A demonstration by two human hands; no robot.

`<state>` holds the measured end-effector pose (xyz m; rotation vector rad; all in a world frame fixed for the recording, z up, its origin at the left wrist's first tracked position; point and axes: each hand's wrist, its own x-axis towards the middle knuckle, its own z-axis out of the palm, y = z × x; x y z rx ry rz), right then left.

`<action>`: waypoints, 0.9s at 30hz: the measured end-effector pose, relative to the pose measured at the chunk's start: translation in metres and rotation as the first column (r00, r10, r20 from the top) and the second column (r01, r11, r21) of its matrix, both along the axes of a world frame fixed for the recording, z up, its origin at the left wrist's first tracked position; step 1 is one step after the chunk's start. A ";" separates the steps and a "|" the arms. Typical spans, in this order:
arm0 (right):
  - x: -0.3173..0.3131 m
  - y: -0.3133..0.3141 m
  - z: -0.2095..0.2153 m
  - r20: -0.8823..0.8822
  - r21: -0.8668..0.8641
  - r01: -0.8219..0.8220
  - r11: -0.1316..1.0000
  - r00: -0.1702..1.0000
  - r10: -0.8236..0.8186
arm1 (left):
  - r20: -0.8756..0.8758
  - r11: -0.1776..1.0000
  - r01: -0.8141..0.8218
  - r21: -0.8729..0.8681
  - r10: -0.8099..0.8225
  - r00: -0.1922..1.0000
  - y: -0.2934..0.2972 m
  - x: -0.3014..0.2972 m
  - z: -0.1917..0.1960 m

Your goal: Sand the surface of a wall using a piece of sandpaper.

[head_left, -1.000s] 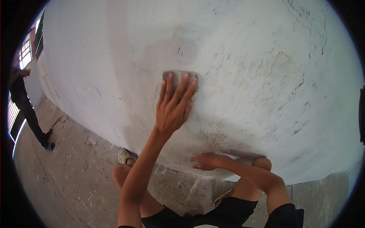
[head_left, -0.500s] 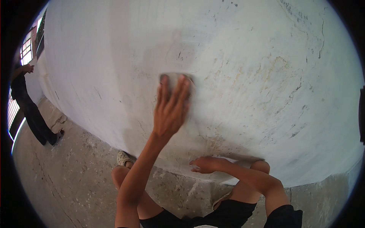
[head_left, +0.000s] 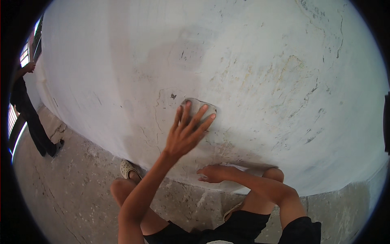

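My left hand (head_left: 186,136) lies with spread fingers over a thin pale-grey sheet with a dark edge, which looks like sandpaper (head_left: 198,106), and presses it flat on the white wall (head_left: 260,89). Part of the sheet is hidden under the fingers. Low in front of the wall, my right hand (head_left: 210,173) hangs over my knees with loosely bent fingers, thumb and fingers apart, and nothing visible in it. Cracks, dark scuffs and yellowish patches mark the wall, and a greyer, smoother-looking area surrounds the sheet.
My bent knees (head_left: 273,175) and a foot in a beige clog (head_left: 128,168) are close to the wall's base. Rough concrete floor (head_left: 85,179) runs along it. At the far left stands another person in dark trousers (head_left: 34,122), near a bright barred opening.
My left hand has slid down the wall with the sheet, and a bit to the right, its fingers now more spread. My right hand stays nearly in place.
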<state>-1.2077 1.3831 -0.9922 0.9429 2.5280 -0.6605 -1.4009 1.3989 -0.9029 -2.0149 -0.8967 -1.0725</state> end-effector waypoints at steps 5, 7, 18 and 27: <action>0.002 -0.001 -0.001 0.006 -0.011 -0.004 1.000 1.000 0.004 | 0.345 0.983 -0.183 -0.002 0.173 0.923 0.005 -0.049 0.064; 0.007 0.002 -0.004 0.001 -0.002 0.003 1.000 1.000 -0.003 | 0.430 0.971 -0.222 -0.093 0.240 0.870 0.005 -0.058 0.067; 0.000 0.002 -0.003 0.034 0.004 -0.018 1.000 0.999 0.018 | 0.057 0.998 -0.057 -0.015 0.058 0.997 0.001 -0.026 0.000; 0.003 0.002 -0.006 -0.002 0.007 -0.033 0.999 0.999 0.033 | 0.373 0.977 -0.203 -0.063 0.212 0.903 0.005 -0.073 0.051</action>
